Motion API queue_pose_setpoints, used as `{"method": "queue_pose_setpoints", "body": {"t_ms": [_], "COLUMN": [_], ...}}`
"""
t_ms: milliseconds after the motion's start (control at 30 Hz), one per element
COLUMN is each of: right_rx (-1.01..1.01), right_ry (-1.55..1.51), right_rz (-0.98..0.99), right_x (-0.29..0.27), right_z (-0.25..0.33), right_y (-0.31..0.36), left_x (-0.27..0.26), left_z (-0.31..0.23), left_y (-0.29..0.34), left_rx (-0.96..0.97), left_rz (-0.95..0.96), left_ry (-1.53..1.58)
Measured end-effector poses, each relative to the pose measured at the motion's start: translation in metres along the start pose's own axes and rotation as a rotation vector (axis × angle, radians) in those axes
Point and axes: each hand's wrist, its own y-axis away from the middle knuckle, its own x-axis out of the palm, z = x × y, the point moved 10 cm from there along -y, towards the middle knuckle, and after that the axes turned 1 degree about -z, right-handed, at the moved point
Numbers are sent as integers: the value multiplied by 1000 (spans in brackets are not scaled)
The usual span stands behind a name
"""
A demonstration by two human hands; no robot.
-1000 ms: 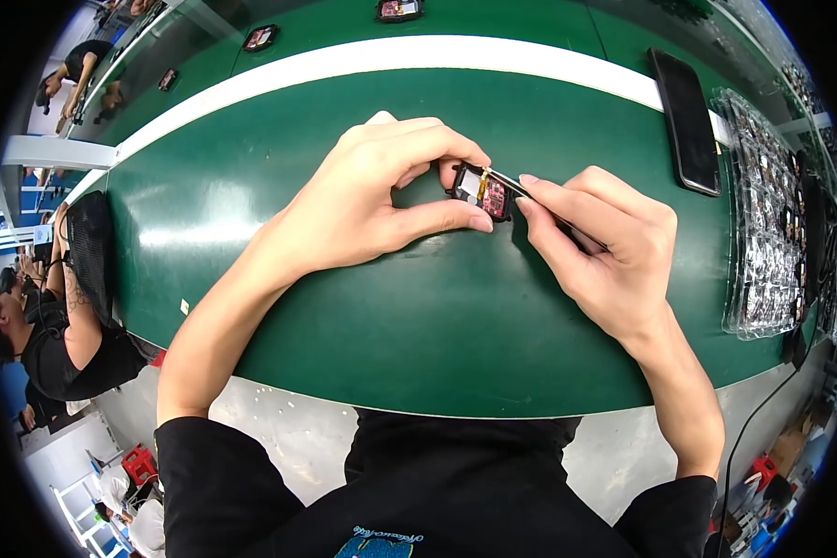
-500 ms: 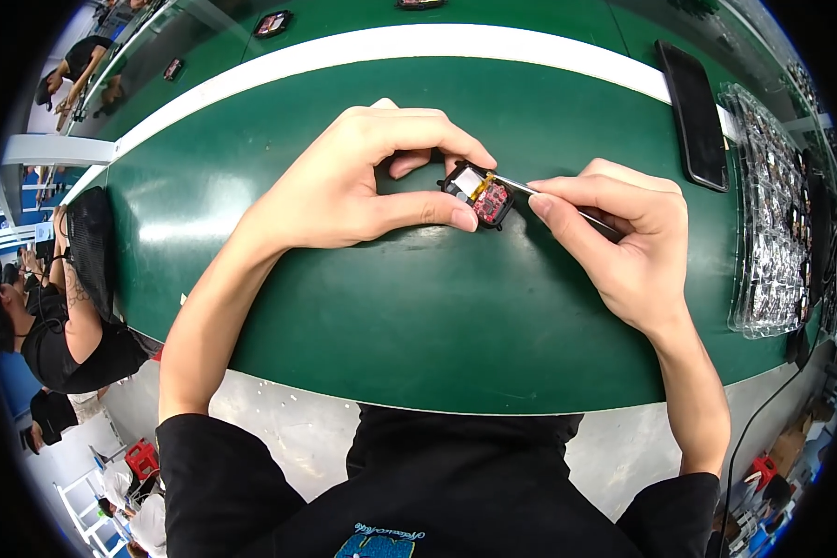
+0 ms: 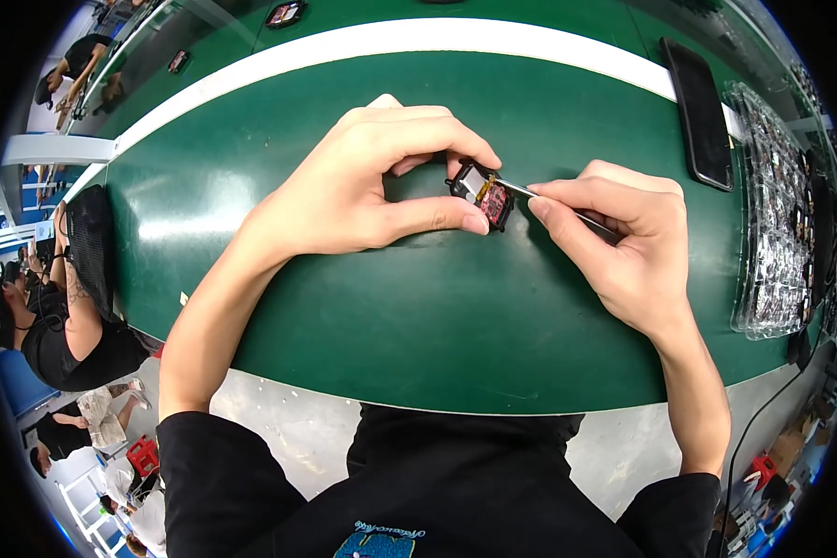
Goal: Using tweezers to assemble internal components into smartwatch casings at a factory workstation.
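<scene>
My left hand [image 3: 377, 181] is closed on a small black electronic device housing [image 3: 482, 192], thumb along its near side and index finger at its far edge. The housing is tilted above the table, its inside facing up. Within it show a silver-grey block, a yellow strip and a red circuit board. In my right hand [image 3: 623, 232] a slim metal tool [image 3: 516, 188] is pinched between thumb and index finger. Its tip meets the right side of the housing near the yellow strip. Whether the tool is a pair of tweezers or a pick I cannot tell.
The green table [image 3: 391, 325] has a white strip [image 3: 437, 35] along its far side. A black phone [image 3: 697, 116] lies at the far right, beside stacked clear plastic trays [image 3: 772, 223] of small parts. Beyond the strip sits another small device [image 3: 285, 14]. Co-workers [image 3: 74, 316] are at the left.
My left hand and the housing have shifted slightly right, and the housing is turned and tilted a little more. My right hand stays almost still with the tool tip at the housing.
</scene>
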Motion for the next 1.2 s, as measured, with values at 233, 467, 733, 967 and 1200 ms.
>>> {"method": "queue_pose_setpoints", "body": {"t_ms": [233, 467, 733, 967, 1200], "right_rx": [8, -33, 6, 76, -134], "right_ry": [-24, 1, -9, -191, 156], "right_rz": [-9, -15, -46, -49, 26], "right_x": [3, 1, -9, -2, 16], "right_z": [-3, -2, -2, -9, 21], "right_y": [-1, 3, 4, 4, 8], "left_x": [2, 4, 1, 5, 6], "left_z": [-2, -4, 0, -5, 4], "left_y": [3, 1, 2, 2, 6], "left_rx": [94, 77, -9, 72, -131], "left_rz": [-14, -6, -37, -32, 49], "left_ry": [-40, -26, -11, -92, 65]}}
